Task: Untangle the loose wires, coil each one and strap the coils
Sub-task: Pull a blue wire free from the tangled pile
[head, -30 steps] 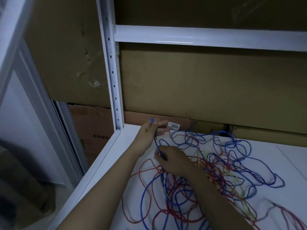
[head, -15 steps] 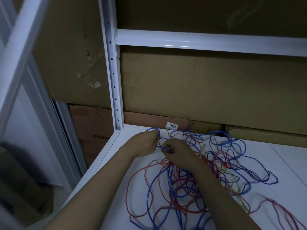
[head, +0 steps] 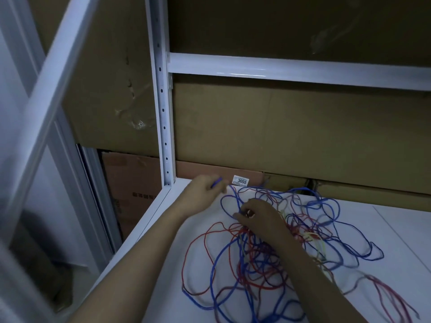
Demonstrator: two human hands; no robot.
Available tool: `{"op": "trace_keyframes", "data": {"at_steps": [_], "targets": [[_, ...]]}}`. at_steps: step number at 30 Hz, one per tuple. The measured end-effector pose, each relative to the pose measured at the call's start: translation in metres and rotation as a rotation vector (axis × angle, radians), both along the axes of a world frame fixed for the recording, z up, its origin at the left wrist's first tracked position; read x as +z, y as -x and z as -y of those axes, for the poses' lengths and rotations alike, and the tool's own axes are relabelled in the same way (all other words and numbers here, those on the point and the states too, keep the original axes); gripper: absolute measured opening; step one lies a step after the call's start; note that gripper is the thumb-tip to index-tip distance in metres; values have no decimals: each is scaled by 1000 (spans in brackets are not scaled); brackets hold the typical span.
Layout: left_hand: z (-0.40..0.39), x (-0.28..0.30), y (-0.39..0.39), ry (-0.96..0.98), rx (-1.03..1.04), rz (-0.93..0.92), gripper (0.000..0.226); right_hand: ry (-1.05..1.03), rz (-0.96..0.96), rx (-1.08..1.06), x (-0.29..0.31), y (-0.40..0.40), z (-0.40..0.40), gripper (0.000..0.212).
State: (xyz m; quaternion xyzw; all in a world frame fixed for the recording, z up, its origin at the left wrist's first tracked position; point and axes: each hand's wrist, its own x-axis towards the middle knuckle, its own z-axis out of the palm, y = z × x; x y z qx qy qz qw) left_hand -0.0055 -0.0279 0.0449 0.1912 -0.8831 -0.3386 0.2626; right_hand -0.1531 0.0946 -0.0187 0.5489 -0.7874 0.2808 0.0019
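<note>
A person's left hand pinches the end of a blue wire between curled fingers near the back-left corner of a white tabletop, while the right hand rests its curled fingers on the near edge of a tangle of blue, red and yellow-green wires; whether those fingers actually grip a strand is hard to tell. The blue wire runs from the left hand rightward and toward the camera, curving into the tangle just beside the right hand, so the right hand is the nearer one to the knot. The heap lies spread across the tabletop in front of and to the right of both hands, uncoiled and unstrapped. A white shelf upright and the tabletop's left edge stand close to the left hand, with cardboard boxes and a label reading 3055 just behind; open surface lies to the right.
</note>
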Motion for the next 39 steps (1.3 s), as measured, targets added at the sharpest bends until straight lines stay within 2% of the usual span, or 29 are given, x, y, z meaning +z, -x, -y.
{"op": "trace_keyframes", "data": {"at_steps": [3, 5, 7, 9, 11, 13, 14, 17, 19, 20, 22, 24, 25, 26, 28, 30, 33, 35, 37, 39], "targets": [[-1, 33, 3, -300, 39, -357, 33, -87, 28, 16, -12, 0, -10, 22], [4, 62, 3, -359, 66, -489, 34, -197, 70, 42, -22, -2, -16, 24], [8, 80, 3, -210, 45, -426, 34, -206, 152, 72, -22, -6, -18, 27], [9, 84, 4, -106, 41, -335, 33, -39, 265, 85, -6, -11, -16, 24], [7, 82, 5, -94, 64, -308, 33, 173, 225, 113, 15, -14, -12, 20], [4, 81, 4, -139, 96, -345, 34, 245, 211, 131, 36, -22, -6, 29], [3, 82, 4, -179, 109, -387, 35, 280, 325, 132, 47, -27, -5, 33], [-4, 83, 2, -214, 110, -426, 40, 620, 953, 57, 79, -33, 1, 35], [-7, 79, 0, -206, 71, -350, 42, 910, 1114, -69, 97, -27, 1, 34], [-9, 76, -2, -232, 28, -304, 42, 1040, 1089, -134, 105, -23, 1, 33], [-15, 72, -7, -355, -106, -235, 42, 1166, 824, -293, 117, -17, 4, 33], [-20, 71, -12, -524, -251, -266, 43, 1105, 555, -373, 119, -12, 12, 32], [-22, 71, -15, -620, -330, -329, 44, 971, 469, -377, 116, -9, 16, 32], [-22, 72, -18, -728, -416, -411, 44, 762, 390, -374, 110, -7, 19, 35], [-22, 73, -21, -959, -552, -588, 41, 302, 113, -334, 91, -4, 23, 38], [-21, 72, -21, -1084, -552, -741, 34, 64, -209, -205, 73, -10, 24, 34], [-17, 63, -17, -984, -411, -854, 32, -27, -524, -32, 63, -30, 19, 28], [-13, 60, -13, -923, -341, -871, 29, 36, -689, 51, 58, -40, 9, 19], [-9, 59, -8, -799, -240, -788, 26, 214, -822, 135, 54, -50, -1, 16], [-7, 58, -6, -579, -129, -577, 30, 388, -820, 215, 53, -54, -4, 14]]}}
